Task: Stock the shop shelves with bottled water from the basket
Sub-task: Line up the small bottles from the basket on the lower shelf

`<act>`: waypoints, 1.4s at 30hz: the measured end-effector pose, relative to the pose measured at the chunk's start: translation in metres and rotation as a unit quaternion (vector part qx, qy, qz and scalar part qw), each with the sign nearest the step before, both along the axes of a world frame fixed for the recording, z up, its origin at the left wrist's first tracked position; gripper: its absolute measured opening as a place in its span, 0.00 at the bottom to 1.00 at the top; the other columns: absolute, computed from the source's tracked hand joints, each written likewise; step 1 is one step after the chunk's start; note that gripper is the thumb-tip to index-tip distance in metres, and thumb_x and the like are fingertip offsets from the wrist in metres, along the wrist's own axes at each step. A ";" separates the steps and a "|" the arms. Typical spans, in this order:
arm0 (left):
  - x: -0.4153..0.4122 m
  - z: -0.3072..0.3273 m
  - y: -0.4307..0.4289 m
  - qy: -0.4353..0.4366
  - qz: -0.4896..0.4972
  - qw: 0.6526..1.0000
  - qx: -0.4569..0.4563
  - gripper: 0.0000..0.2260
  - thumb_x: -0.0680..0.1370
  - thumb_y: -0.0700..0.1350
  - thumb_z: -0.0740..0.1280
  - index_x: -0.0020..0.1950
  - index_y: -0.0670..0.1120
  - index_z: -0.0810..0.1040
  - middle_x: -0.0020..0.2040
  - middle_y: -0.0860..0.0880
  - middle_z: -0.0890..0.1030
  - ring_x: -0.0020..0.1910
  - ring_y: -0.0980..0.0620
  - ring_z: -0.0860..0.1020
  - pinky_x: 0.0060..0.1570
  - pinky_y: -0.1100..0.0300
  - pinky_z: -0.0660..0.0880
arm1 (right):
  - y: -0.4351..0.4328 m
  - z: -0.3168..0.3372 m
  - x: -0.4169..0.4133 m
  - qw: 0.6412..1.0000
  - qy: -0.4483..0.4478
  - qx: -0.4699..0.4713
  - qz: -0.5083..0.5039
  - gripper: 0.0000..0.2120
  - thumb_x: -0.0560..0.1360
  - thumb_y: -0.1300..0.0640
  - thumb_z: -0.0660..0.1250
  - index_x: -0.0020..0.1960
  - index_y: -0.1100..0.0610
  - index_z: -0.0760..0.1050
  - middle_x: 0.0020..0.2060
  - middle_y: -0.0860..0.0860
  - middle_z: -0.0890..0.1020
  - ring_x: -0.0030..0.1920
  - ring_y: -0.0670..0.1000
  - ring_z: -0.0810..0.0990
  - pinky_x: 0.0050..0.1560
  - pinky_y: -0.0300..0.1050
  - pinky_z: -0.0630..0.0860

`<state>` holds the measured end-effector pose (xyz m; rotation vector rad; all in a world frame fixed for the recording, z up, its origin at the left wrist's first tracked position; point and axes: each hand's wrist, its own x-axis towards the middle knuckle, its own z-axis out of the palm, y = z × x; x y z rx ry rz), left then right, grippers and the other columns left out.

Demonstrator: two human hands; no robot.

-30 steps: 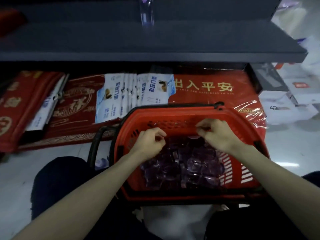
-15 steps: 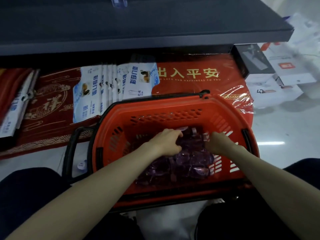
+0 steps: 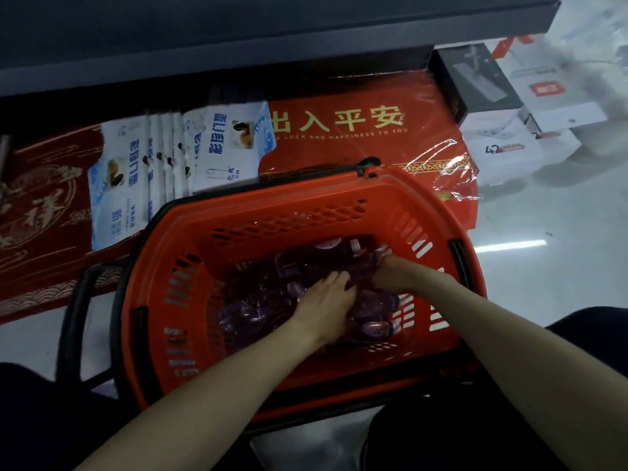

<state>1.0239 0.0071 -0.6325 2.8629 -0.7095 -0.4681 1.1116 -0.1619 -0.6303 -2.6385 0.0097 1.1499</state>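
Fingers (image 3: 334, 278) of the person's left hand (image 3: 323, 305) lie fairly straight and relaxed across the purple-tinted water bottles (image 3: 251, 311), their tips pressed against the plastic. The fingers of the right hand (image 3: 396, 273), just beside them, curl downward among the same bottles. Whether they clasp one cannot be told, for the tips are hidden. Both bare forearms reach in from the near edge of the frame, the wrists close together over the right half of the load.

The bottles lie on their sides in a heap at the bottom of a red plastic basket (image 3: 272, 205), pale caps showing near its far wall. A black handle (image 3: 73, 311) hangs down at the basket's left side. The basket stands on the pale floor (image 3: 543, 266) between the person's dark-clad knees.

Beyond it lies a red doormat (image 3: 356, 137) wrapped in clear film, with gold characters and an English line. To its left a row of blue-and-white packets (image 3: 224, 144) leans against another red mat (image 3: 44, 198). A dark shelf (image 3: 238, 35) overhangs them, and white boxes (image 3: 503, 144) are stacked at far right.
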 end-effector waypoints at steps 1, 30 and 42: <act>0.001 0.000 -0.003 0.001 -0.002 1.000 0.020 0.19 0.78 0.50 0.69 0.67 0.44 0.76 0.65 0.42 0.72 0.64 0.41 0.72 0.58 0.49 0.72 | 0.003 0.003 0.000 1.000 -0.001 0.004 0.001 0.21 0.83 0.59 0.62 0.74 0.65 0.70 0.71 0.63 0.75 0.71 0.63 0.74 0.63 0.50 0.71; 0.005 0.100 0.107 0.437 0.185 0.857 -0.200 0.23 0.79 0.40 0.74 0.73 0.45 0.74 0.48 0.52 0.85 0.46 0.56 0.83 0.45 0.64 0.78 | 0.030 0.113 -0.023 0.947 -0.280 0.075 0.139 0.10 0.76 0.59 0.70 0.56 0.57 0.75 0.59 0.57 0.76 0.58 0.64 0.80 0.55 0.54 0.79; -0.003 0.152 0.151 0.485 0.281 0.605 -0.566 0.24 0.77 0.36 0.63 0.74 0.39 0.76 0.66 0.33 0.79 0.60 0.36 0.82 0.64 0.42 0.76 | 0.019 0.157 -0.025 0.900 -0.312 0.297 -0.065 0.14 0.83 0.48 0.66 0.58 0.57 0.67 0.42 0.42 0.77 0.41 0.41 0.76 0.38 0.32 0.70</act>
